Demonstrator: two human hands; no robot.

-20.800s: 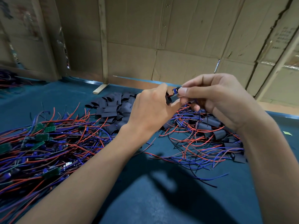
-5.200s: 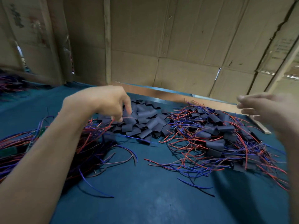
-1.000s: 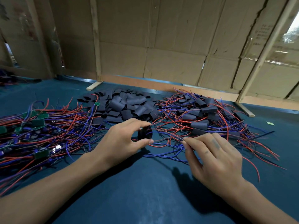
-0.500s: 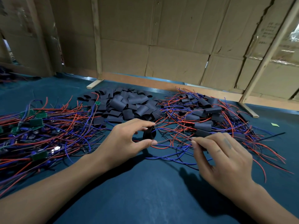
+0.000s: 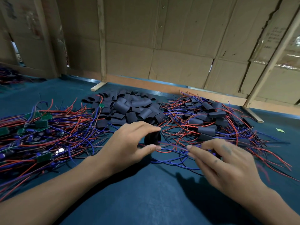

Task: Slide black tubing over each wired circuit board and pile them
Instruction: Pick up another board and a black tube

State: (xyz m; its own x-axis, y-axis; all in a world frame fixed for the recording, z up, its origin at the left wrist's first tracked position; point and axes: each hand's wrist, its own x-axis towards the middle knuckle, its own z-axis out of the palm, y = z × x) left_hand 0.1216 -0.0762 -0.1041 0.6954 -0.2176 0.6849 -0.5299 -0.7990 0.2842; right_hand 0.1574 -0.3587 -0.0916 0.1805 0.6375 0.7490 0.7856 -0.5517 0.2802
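Note:
My left hand (image 5: pixel 129 142) pinches a short piece of black tubing (image 5: pixel 151 138) between thumb and forefinger, just above the blue table (image 5: pixel 146 200). My right hand (image 5: pixel 222 158) pinches red and blue wires (image 5: pixel 172 146) that run from its fingertips to the tubing's mouth. The circuit board on those wires is hidden. Loose black tubing pieces (image 5: pixel 128 108) lie heaped behind my left hand. Bare green boards with wires (image 5: pixel 40 132) lie spread at the left. Boards sleeved in tubing (image 5: pixel 206 120) are piled at the right.
A cardboard wall (image 5: pixel 178 46) with wooden posts closes off the table's far edge. A wooden foot (image 5: pixel 99 86) lies at the back, another (image 5: pixel 253 113) at the right. A small green scrap (image 5: pixel 280 130) lies on the cloth at the far right.
Over the last second both hands stayed close above the table. My right hand has drawn the wires slightly to the right, away from the tubing held by my left hand.

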